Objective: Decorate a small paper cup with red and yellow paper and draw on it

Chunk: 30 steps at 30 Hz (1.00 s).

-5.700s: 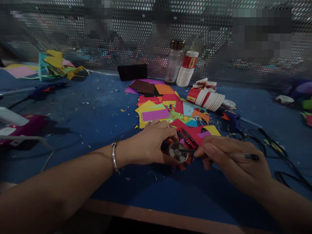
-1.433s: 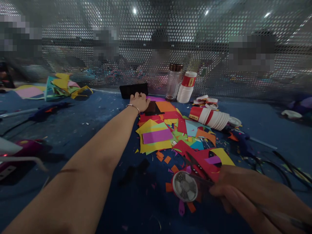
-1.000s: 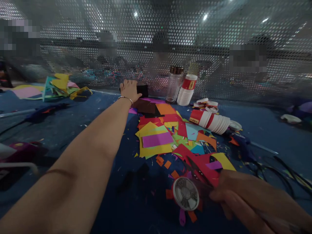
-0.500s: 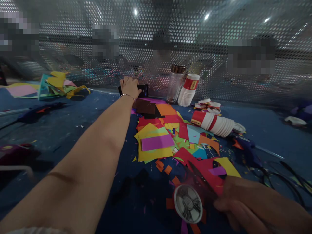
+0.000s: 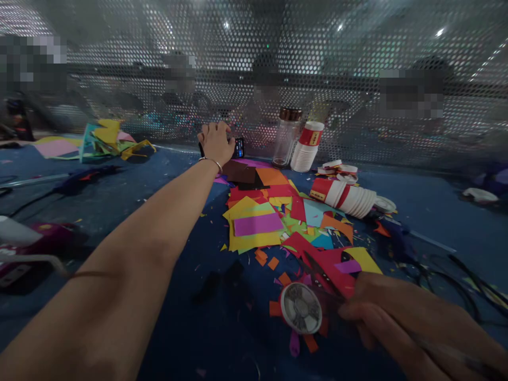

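Note:
My left hand (image 5: pixel 216 141) is stretched to the back of the table, closed over a dark phone (image 5: pixel 239 148) that stands by the mesh panel. Its fingers cover most of the phone, leaving part of a lit screen visible. At the lower right my right hand (image 5: pixel 381 312) grips scissors (image 5: pixel 323 275), whose blurred dark blades point up and left over red paper (image 5: pixel 329 260). Just left of that hand is a round, white-rimmed piece (image 5: pixel 301 308) with a silvery face and orange and purple tabs around it. The scissors' handles are hidden in my fingers.
Coloured paper (image 5: pixel 257 226) and scraps cover the middle. Behind stand a glass bottle (image 5: pixel 283 140) and stacked paper cups (image 5: pixel 307 148); another cup stack (image 5: pixel 343 198) lies sideways. Glue guns (image 5: pixel 399 241) with cables lie at both sides. A perforated metal panel (image 5: pixel 238 90) closes the back.
The view has shifted slightly, so most things sit a little differently. My left hand stays on the phone, showing more of its screen. My right hand still holds the scissors.

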Available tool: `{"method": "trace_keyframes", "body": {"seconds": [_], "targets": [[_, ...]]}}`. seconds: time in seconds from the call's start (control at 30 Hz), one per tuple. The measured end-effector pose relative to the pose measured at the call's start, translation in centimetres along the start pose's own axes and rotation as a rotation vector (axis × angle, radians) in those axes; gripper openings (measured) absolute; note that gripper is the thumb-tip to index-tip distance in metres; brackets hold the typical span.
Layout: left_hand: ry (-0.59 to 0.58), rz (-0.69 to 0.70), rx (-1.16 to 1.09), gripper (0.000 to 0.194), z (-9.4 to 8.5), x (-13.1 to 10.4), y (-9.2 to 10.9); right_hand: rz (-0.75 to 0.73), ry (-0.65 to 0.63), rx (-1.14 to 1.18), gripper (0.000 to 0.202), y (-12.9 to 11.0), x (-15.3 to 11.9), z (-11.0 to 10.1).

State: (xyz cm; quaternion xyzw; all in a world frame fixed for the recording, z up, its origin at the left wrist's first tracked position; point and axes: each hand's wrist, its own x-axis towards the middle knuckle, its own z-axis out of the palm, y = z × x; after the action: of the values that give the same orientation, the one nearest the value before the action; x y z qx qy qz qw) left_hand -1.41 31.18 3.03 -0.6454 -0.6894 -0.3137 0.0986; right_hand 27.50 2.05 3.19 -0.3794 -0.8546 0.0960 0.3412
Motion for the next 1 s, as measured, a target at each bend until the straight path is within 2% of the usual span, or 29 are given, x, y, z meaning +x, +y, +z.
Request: {"method": "trace_keyframes", "body": {"seconds": [0.13,0.33,0.47,0.57,0.7,0.8,0.9,1.0], "targets": [[-0.041,0.067,-0.065,0.027,-1.9,-3.5,2.5,-0.065,0.085,-0.02,0.027,-1.1,0.3,-0.1],[-0.226,0.361,-0.185,0.021,-5.9,-11.9,6.8,-0.023,0.131,0.03,0.028,-1.1,-0.6,-0.3],[-0.366,0.485,-0.236,0.017,-9.0,-16.4,6.9,0.026,0.133,0.055,0.027,-1.0,-0.9,-0.2],[-0.509,0.48,-0.293,0.009,-10.8,-18.5,5.8,0.026,0.15,0.056,0.029,-1.0,-0.9,-0.1],[-0.732,0.46,-0.44,0.044,-12.3,-20.5,4.4,0.067,0.152,0.06,0.031,-0.7,-1.2,0.0],[-0.852,0.504,-0.496,0.07,-12.4,-21.7,4.1,0.131,0.139,0.079,0.027,-0.4,-1.4,0.0],[-0.871,0.577,-0.515,0.081,-11.9,-22.4,4.2,0.189,0.127,0.108,0.032,-0.4,-1.3,0.2],[-0.854,0.6,-0.528,0.08,-11.4,-22.7,4.5,0.213,0.125,0.19,0.036,-0.6,-1.1,0.4]]}}
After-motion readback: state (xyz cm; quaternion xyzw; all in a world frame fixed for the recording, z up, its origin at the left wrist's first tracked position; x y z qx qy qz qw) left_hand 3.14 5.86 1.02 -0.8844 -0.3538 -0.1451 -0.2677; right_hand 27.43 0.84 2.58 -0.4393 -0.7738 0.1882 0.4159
